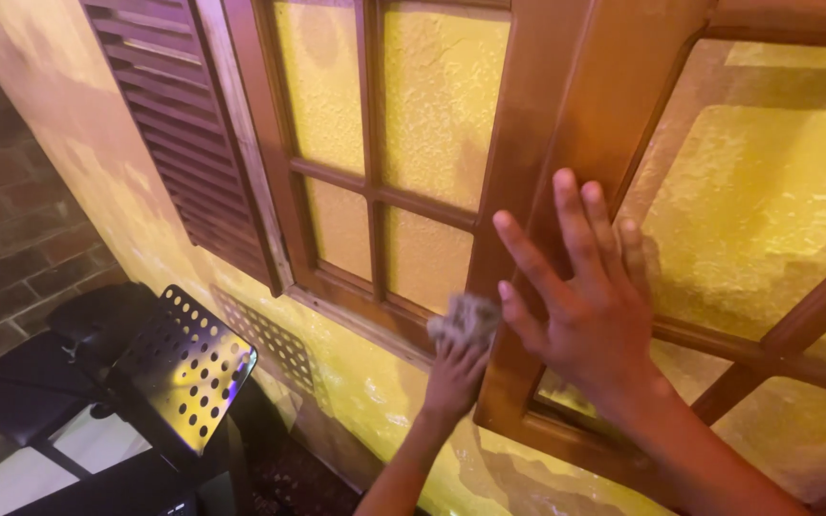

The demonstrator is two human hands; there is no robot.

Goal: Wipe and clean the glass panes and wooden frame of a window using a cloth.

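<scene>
My left hand point(451, 377) is closed around a small grey cloth point(466, 320) and presses it against the lower rail of a brown wooden window frame point(372, 196). My right hand point(580, 306) lies flat with fingers spread on the upright edge of an open wooden window sash point(566, 86) that swings toward me. The sash and the frame hold yellow textured panes point(767, 191).
A dark wooden louvred shutter point(169, 124) hangs left of the window on a yellow rough-plaster wall point(97, 172). A black perforated metal stand top point(184, 368) sits below left, with dark furniture under it. A brick wall point(2, 229) is at the far left.
</scene>
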